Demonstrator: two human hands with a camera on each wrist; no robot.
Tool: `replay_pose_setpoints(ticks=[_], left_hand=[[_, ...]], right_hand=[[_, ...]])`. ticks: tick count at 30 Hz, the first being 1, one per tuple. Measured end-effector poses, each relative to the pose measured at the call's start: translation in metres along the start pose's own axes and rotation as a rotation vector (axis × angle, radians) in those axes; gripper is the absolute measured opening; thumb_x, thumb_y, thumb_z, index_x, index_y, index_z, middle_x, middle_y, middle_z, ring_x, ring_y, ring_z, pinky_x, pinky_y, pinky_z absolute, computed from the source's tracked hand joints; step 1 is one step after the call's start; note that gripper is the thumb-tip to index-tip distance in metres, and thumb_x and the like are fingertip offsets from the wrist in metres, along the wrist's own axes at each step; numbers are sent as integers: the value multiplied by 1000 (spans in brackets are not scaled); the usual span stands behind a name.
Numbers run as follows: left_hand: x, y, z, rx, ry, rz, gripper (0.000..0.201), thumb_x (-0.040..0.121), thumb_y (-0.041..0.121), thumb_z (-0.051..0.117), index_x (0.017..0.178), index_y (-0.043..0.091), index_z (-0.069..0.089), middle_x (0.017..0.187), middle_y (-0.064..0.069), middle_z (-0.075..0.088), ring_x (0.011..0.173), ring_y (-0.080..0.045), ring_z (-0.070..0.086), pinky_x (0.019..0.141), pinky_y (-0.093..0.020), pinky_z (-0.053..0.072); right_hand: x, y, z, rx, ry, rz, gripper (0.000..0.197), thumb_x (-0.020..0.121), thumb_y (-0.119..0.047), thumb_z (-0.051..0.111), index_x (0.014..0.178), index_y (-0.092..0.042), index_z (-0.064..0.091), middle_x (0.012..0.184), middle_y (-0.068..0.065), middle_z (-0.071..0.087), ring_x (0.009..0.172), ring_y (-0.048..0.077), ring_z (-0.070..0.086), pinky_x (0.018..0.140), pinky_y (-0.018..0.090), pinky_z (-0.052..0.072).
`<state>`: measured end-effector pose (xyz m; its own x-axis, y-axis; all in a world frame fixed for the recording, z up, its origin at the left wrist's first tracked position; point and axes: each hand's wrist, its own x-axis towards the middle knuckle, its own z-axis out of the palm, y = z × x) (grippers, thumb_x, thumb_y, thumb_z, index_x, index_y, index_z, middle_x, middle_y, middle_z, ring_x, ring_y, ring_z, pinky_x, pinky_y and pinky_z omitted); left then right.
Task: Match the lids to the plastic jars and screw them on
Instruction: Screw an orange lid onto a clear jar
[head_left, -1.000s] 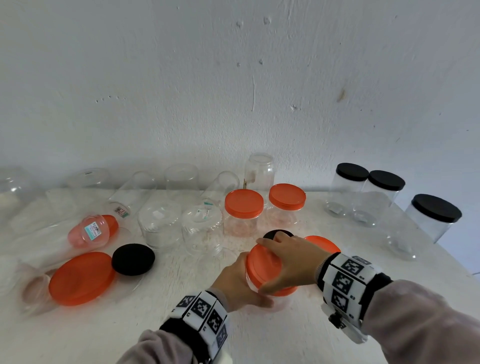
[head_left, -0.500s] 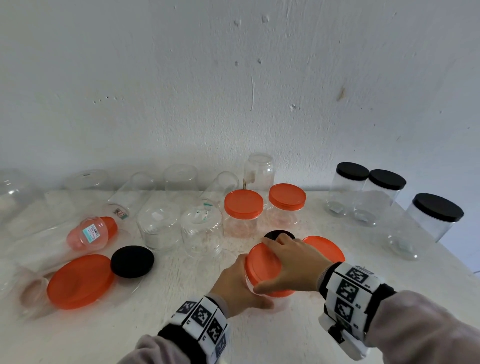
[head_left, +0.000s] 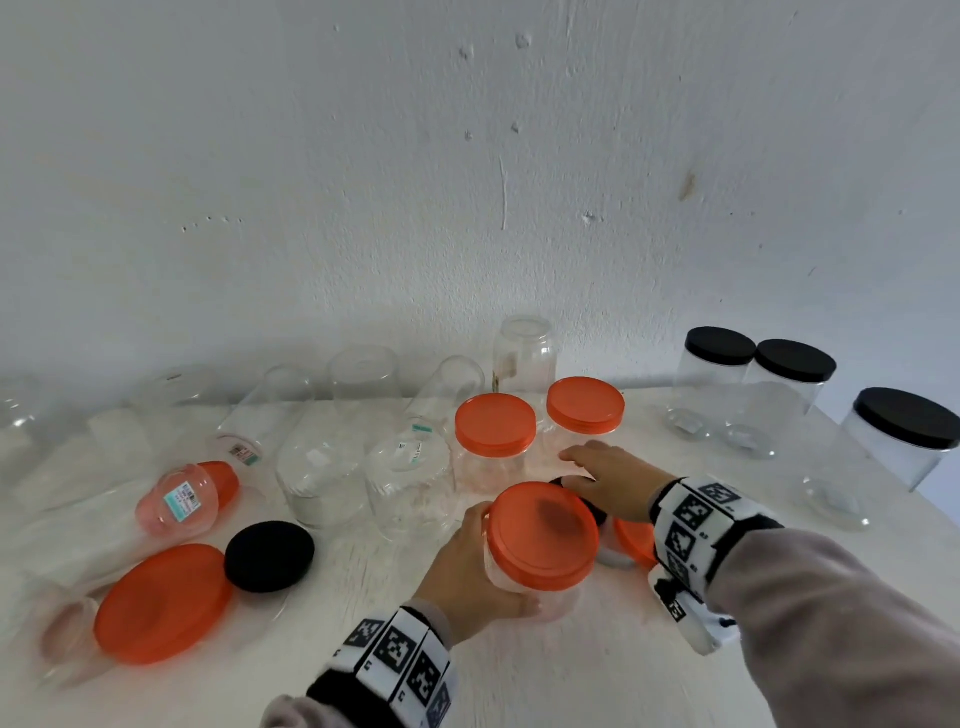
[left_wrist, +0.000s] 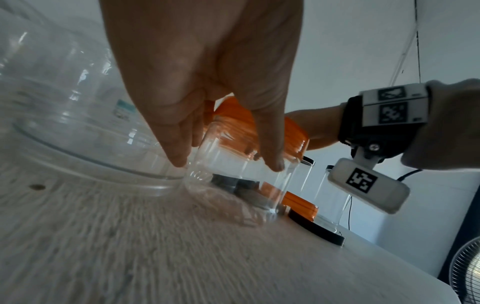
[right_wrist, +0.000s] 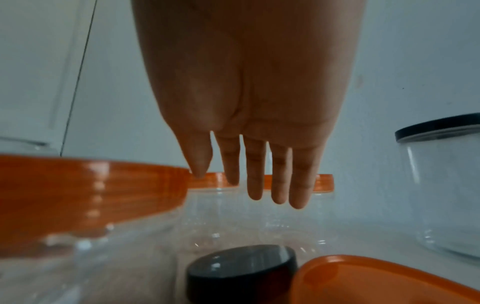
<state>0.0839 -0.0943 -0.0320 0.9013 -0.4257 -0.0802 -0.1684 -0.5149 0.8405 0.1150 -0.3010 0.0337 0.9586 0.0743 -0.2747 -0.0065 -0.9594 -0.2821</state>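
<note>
My left hand (head_left: 467, 566) grips a clear plastic jar (left_wrist: 228, 176) by its side, thumb on one side and fingers on the other. An orange lid (head_left: 540, 535) sits on this jar, near the table's front middle. Just behind and right of the jar, my right hand (head_left: 597, 467) is open, fingers straight and holding nothing. In the right wrist view the fingers (right_wrist: 255, 185) hang above a small black lid (right_wrist: 241, 269) and a loose orange lid (right_wrist: 376, 281) on the table. Two more orange-lidded jars (head_left: 495, 436) (head_left: 585, 410) stand right behind.
Several lidless clear jars (head_left: 410, 483) stand or lie at the back left. A black lid (head_left: 269, 556), a large orange lid (head_left: 163, 603) and a small tipped orange-capped jar (head_left: 187, 493) lie left. Three black-lidded jars (head_left: 719, 384) stand right, near the table's edge.
My right hand has come off the orange lid and moved back and to the right, opening flat. The left hand still holds the jar, now nearer the camera.
</note>
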Motion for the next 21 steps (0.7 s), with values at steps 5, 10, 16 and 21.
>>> replay_pose_setpoints(ticks=[5, 10, 16, 21], left_hand=[[4, -2, -1, 15, 39, 3, 102, 65, 31, 82, 141, 30, 15, 137, 12, 37, 126, -10, 38, 107, -33, 37], [8, 1, 4, 74, 48, 72, 117, 64, 44, 80, 147, 31, -2, 141, 17, 17, 125, 0, 24, 105, -19, 24], [14, 2, 2, 92, 64, 95, 116, 64, 45, 81, 145, 34, -1, 135, 19, 19, 119, 1, 25, 105, -19, 27], [19, 3, -3, 90, 89, 80, 115, 63, 44, 82, 145, 34, 2, 129, 21, 20, 118, -1, 28, 104, -22, 32]], right_hand=[[24, 8, 10, -150, -90, 52, 51, 99, -21, 44, 148, -20, 28, 145, 8, 36, 131, 28, 38, 108, 41, 34], [33, 13, 17, -195, -145, 38, 58, 95, -18, 51, 148, -26, 29, 144, 7, 35, 131, 30, 40, 108, 41, 34], [36, 16, 13, -171, -211, 30, 62, 85, -28, 69, 140, -28, 42, 135, 7, 41, 123, 30, 46, 106, 44, 37], [33, 22, 12, -170, -157, 78, 68, 78, -27, 75, 138, -24, 42, 129, 6, 46, 119, 27, 47, 100, 41, 42]])
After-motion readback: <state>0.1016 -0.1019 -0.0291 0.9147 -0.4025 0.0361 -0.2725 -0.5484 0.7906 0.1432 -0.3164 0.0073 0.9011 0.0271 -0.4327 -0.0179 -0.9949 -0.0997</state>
